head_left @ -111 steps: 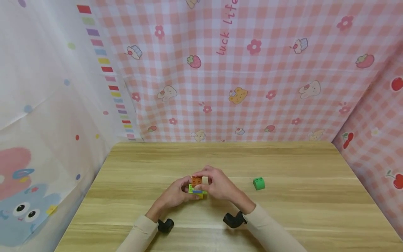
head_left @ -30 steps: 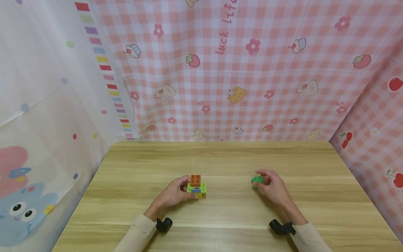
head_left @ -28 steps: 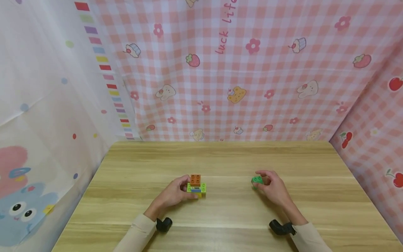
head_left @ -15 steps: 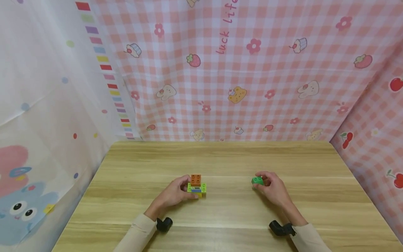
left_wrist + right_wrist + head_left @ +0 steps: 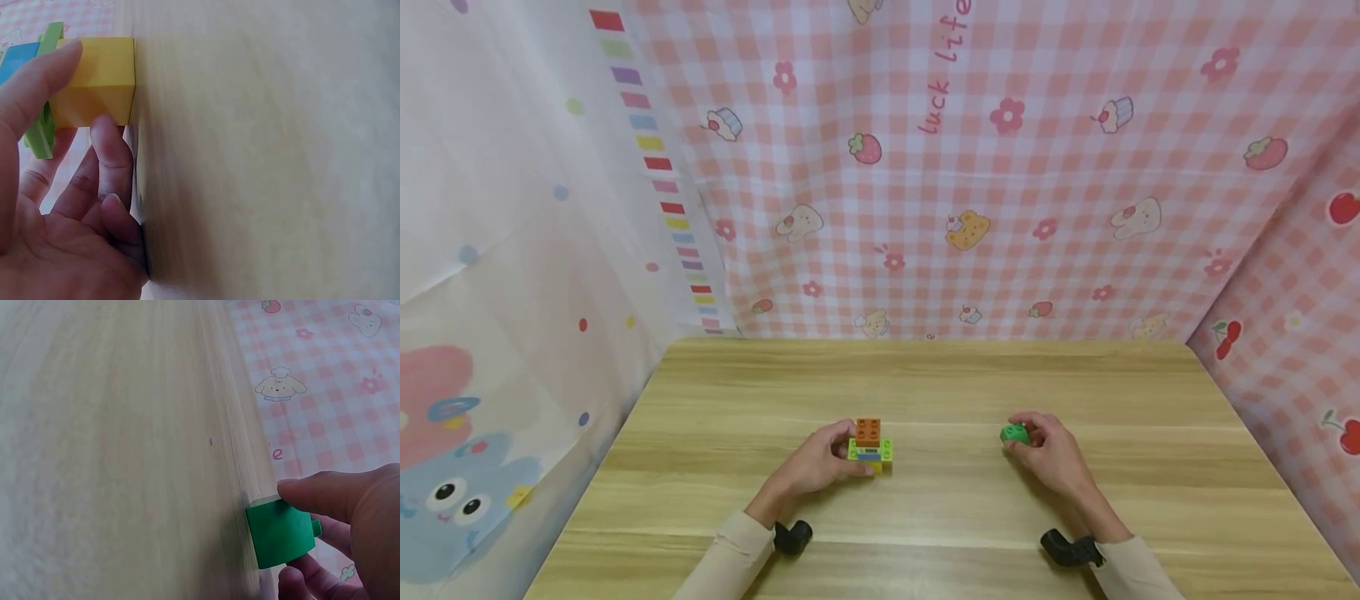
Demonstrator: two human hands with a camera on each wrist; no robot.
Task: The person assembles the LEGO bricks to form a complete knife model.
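My left hand (image 5: 820, 457) grips a small stack of toy building bricks standing on the table. An orange brick (image 5: 868, 431) tops it, above a blue piece (image 5: 868, 457) with printing and a wider lime-green piece (image 5: 44, 134). At the bottom is a yellow brick (image 5: 100, 62), with my thumb and fingers around it in the left wrist view. To the right, my right hand (image 5: 1056, 454) pinches a green brick (image 5: 1013, 434) with a curved side between thumb and fingers. In the right wrist view the green brick (image 5: 281, 534) is at the table surface; whether it touches is unclear.
The wooden table (image 5: 955, 517) ends at a pink checked cloth (image 5: 925, 250) behind it. A patterned cloth (image 5: 1300, 333) hangs on the right and a white one (image 5: 535, 250) on the left. Black wrist mounts (image 5: 1067, 547) sit at both cuffs.
My right hand has left the orange brick on the stack, moved right and taken hold of the green brick, which has since turned slightly. The left hand has stayed on the stack.
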